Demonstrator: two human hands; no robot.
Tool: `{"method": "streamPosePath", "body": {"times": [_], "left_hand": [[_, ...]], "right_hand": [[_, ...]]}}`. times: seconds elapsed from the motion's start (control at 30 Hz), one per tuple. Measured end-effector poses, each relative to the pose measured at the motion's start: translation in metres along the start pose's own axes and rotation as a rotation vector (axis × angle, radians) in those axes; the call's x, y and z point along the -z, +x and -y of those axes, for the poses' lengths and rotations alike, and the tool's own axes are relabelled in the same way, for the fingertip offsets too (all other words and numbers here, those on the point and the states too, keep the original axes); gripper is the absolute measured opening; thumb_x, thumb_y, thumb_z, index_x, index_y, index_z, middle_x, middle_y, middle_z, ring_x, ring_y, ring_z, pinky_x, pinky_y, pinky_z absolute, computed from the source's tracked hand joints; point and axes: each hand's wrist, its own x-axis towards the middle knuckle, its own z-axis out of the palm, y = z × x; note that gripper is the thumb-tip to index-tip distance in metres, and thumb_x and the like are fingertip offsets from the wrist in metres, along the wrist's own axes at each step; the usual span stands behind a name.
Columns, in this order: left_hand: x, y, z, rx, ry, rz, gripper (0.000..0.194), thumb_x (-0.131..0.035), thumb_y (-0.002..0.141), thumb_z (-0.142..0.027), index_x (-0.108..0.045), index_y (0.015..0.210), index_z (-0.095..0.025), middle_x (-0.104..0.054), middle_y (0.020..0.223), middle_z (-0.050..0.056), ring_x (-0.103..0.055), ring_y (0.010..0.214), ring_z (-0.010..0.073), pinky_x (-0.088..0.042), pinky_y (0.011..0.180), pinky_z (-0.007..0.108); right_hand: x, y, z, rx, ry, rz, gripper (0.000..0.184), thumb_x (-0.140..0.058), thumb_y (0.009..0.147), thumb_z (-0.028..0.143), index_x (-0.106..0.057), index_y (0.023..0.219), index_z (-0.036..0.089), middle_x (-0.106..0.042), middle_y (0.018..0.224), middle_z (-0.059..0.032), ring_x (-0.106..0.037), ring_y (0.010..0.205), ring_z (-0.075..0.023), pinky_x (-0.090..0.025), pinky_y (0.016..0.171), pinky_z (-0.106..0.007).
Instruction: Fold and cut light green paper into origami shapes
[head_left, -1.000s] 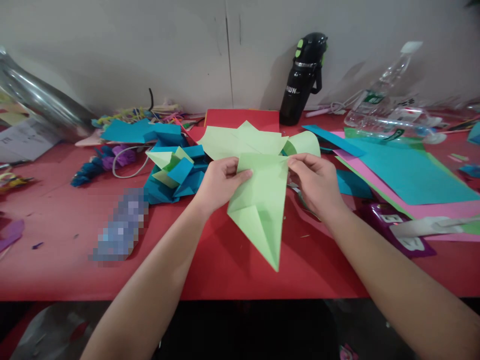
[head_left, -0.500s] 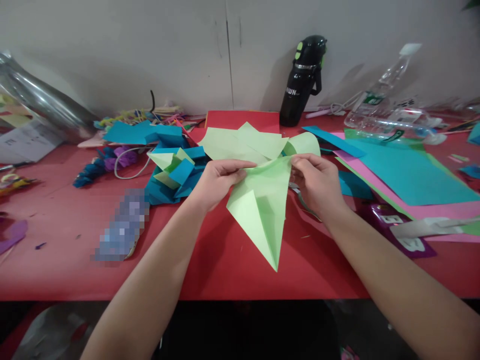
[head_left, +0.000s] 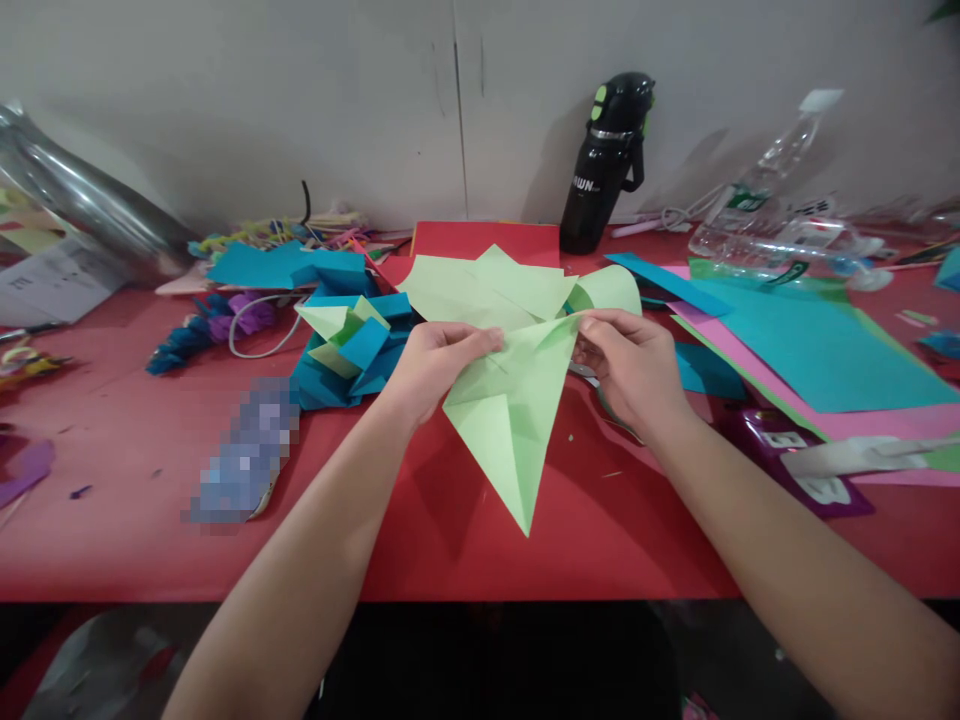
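Observation:
A light green folded paper (head_left: 510, 420) hangs between my hands above the red table, its point directed down toward me. My left hand (head_left: 442, 365) pinches its upper left edge, thumb lying on top. At the upper right corner, my right hand (head_left: 626, 360) grips it between thumb and fingers. Creases run down to the lower tip, and a triangular flap shows on the left half. Behind it lie more light green sheets (head_left: 450, 290). Scissors, partly hidden, rest beneath my right hand.
Folded blue and green paper pieces (head_left: 349, 345) lie to the left. A black bottle (head_left: 604, 165) stands at the back by the wall. On the right are blue sheets (head_left: 832, 350), a purple packet (head_left: 780, 455) and clear plastic bottles (head_left: 772, 170).
The green paper's lower tip has swung slightly left. My left thumb now presses over the paper's top face, and the upper edge has tilted. My right hand has barely moved.

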Motion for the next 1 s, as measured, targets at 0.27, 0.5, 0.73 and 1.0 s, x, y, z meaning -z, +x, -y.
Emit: {"method": "streamPosePath", "body": {"times": [0.27, 0.5, 0.73, 1.0], "left_hand": [[0.0006, 0.0031, 0.0046, -0.151, 0.091, -0.052, 0.039, -0.089, 0.064, -0.035, -0.060, 0.085, -0.019, -0.067, 0.071, 0.000, -0.063, 0.065, 0.0135, -0.050, 0.057, 0.023], [0.0017, 0.0035, 0.0046, -0.186, 0.168, -0.054, 0.040, -0.090, 0.061, -0.037, -0.064, 0.085, -0.017, -0.068, 0.078, 0.002, -0.064, 0.071, 0.0141, -0.051, 0.061, 0.025], [-0.0015, 0.0018, 0.0053, -0.176, 0.175, -0.033, 0.041, -0.089, 0.062, -0.034, -0.067, 0.091, -0.017, -0.071, 0.087, 0.005, -0.067, 0.079, 0.0163, -0.054, 0.066, 0.026], [-0.0038, 0.0010, 0.0058, -0.139, 0.169, 0.011, 0.040, -0.090, 0.061, -0.027, -0.071, 0.095, -0.016, -0.074, 0.098, 0.008, -0.069, 0.092, 0.0211, -0.058, 0.076, 0.031]], "right_hand": [[0.0012, -0.0013, -0.0050, 0.054, -0.069, 0.074, 0.011, -0.068, 0.083, 0.032, -0.072, 0.088, 0.023, -0.062, 0.075, -0.0006, -0.061, 0.069, -0.0156, -0.058, 0.074, -0.036], [0.0004, -0.0012, -0.0039, -0.004, -0.056, 0.115, 0.008, -0.067, 0.083, 0.031, -0.067, 0.081, 0.023, -0.058, 0.076, -0.0003, -0.058, 0.070, -0.0145, -0.056, 0.072, -0.033], [-0.0004, 0.0004, -0.0037, -0.021, -0.012, 0.101, 0.007, -0.068, 0.084, 0.029, -0.068, 0.080, 0.023, -0.058, 0.078, -0.0005, -0.055, 0.071, -0.0139, -0.055, 0.071, -0.031], [0.0024, 0.0015, -0.0086, -0.012, 0.010, 0.116, 0.007, -0.069, 0.085, 0.030, -0.070, 0.084, 0.024, -0.059, 0.080, 0.0000, -0.057, 0.072, -0.0138, -0.054, 0.072, -0.031]]}}
